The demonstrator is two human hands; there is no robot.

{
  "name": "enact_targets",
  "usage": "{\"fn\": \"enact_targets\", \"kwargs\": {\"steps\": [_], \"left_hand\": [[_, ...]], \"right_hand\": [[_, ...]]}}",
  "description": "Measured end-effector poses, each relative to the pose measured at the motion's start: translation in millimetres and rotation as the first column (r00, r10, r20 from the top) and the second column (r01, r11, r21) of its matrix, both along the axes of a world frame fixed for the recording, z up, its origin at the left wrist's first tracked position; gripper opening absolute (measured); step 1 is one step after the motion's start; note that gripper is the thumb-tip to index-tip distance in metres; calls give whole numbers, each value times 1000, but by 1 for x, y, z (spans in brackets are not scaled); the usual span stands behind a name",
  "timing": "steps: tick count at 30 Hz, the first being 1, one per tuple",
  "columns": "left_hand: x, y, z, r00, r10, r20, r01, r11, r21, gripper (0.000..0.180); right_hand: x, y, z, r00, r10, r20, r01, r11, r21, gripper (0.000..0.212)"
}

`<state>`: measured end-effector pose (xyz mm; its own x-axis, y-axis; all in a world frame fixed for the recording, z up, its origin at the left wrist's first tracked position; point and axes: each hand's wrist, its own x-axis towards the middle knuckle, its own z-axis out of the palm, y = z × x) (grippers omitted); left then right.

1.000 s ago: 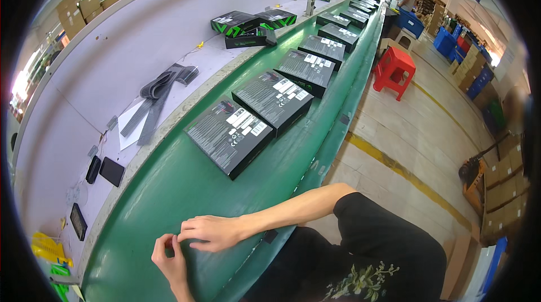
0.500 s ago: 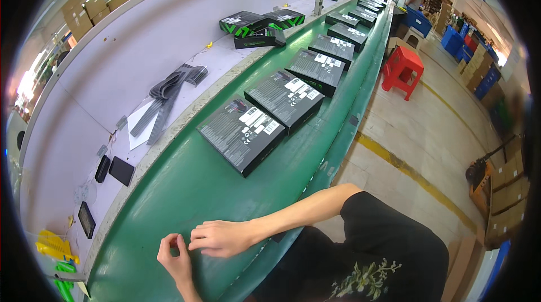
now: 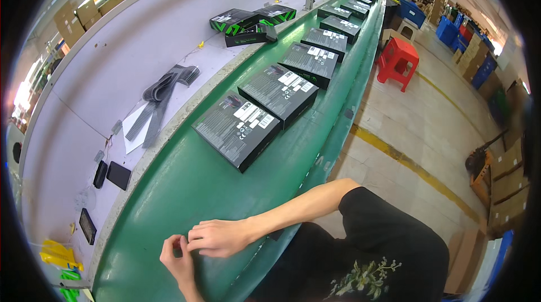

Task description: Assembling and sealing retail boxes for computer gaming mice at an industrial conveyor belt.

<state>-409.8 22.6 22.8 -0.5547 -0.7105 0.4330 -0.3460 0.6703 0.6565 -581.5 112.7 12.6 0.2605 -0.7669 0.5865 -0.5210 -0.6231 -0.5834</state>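
The left hand (image 3: 177,257) curls thumb and fingers into a nearly closed loop; the right hand (image 3: 220,239), loosely bent, meets its fingertips. Whether anything small is pinched there, I cannot tell. For such close fingertip work, low wrists and a light touch seem steadiest. The nearest black box (image 3: 236,130) lies flat farther along the green conveyor belt (image 3: 163,200), one corner near its left edge, with more boxes beyond. Past the belt's right edge, a red plastic stool (image 3: 399,60) stands near a yellow floor line (image 3: 397,158).
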Motion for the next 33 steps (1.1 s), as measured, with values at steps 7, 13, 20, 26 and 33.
{"fn": "enact_targets", "kwargs": {"steps": [7,13,20,26,33], "left_hand": [[4,-7,-4,998,52,-28,-52,999,5,4],[9,-15,-6,997,63,-40,-63,998,2,3],[6,-11,-7,1000,8,-25,-8,1000,3,5],[6,-8,-6,999,-33,-22,32,999,-27,5],[9,-9,-10,999,-25,-37,25,1000,0,5]], "right_hand": [[4,-1,-3,1000,16,-1,-16,1000,10,28],[3,-3,-3,1000,27,-6,-27,1000,-12,27],[1,-11,-9,1000,-4,29,4,1000,-10,22],[0,-12,-9,1000,-10,9,10,1000,-21,24],[4,-13,-15,999,9,35,-10,1000,6,24]]}}
